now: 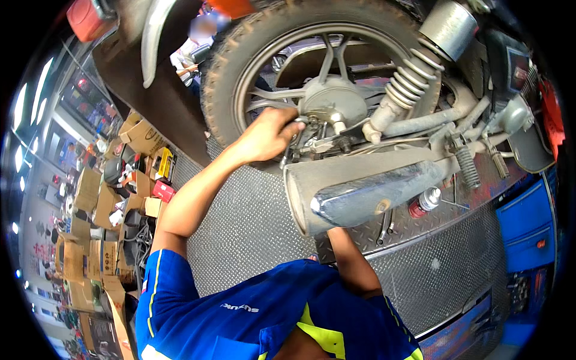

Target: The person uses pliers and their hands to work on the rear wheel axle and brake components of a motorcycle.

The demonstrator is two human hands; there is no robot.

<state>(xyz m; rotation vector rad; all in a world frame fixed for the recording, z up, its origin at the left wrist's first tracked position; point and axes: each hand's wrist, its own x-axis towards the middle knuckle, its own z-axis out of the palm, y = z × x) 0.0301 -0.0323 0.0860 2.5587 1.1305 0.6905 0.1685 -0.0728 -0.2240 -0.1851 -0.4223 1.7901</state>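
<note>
My left hand (270, 135) is at the rear wheel (217, 90) of a motorcycle, beside the axle end and the dusty hub (336, 99). Its thumb and fingers are closed in a pinch around a small metal piece that I cannot make out. Below the hand, the dusty muffler (354, 195) with its dark heat shield runs to the right. My right forearm (354, 264) reaches up under the muffler, which hides the right hand and its fingers. A coil-spring shock absorber (412, 81) stands to the right of the hub.
On the platform's ledge below the muffler lie wrenches (385, 227) and a small can (425, 203). Cardboard boxes (75, 261) crowd the left side. A blue tool cabinet (528, 222) stands at the right. Another person (186, 57) is partly visible beyond the wheel.
</note>
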